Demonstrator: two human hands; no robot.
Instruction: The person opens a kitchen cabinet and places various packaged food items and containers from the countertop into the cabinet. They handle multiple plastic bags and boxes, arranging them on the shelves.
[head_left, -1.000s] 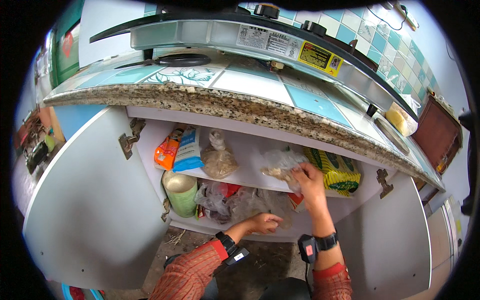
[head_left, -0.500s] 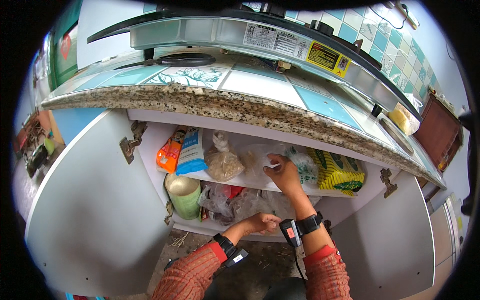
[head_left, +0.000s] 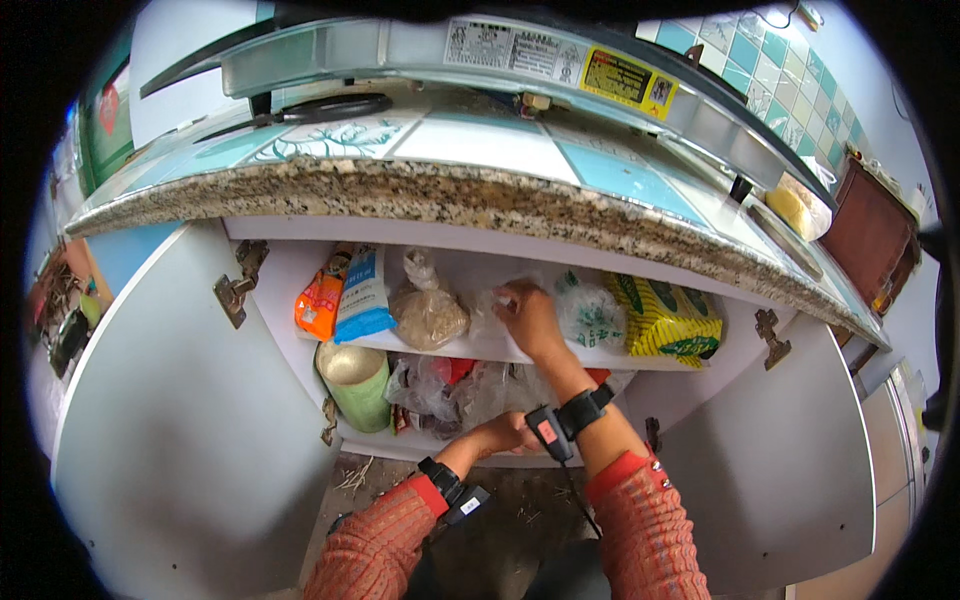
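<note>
My right hand [head_left: 532,322] reaches onto the upper cabinet shelf, its thumb and fingers bent together at a thin clear plastic bag [head_left: 486,318]. To its right lies a clear bag with green print [head_left: 592,315]; to its left is a knotted clear bag of pale brown contents [head_left: 430,318]. Lower down, my left hand [head_left: 495,436] hovers before the bottom shelf, palm inward. Its fingertips are hidden behind the device on my right wrist, so their grip does not show.
Orange [head_left: 320,305] and blue-white packets [head_left: 364,300] stand left on the shelf, a yellow-green package [head_left: 665,322] right. Below are a green canister [head_left: 357,390] and several plastic bags. Open doors [head_left: 190,420] flank me; the granite counter edge [head_left: 400,195] overhangs, with a gas stove [head_left: 400,60] above.
The view has shifted slightly. My right hand's fingers have drawn closer together at the clear bag. My left hand has slipped partly behind the right wrist device.
</note>
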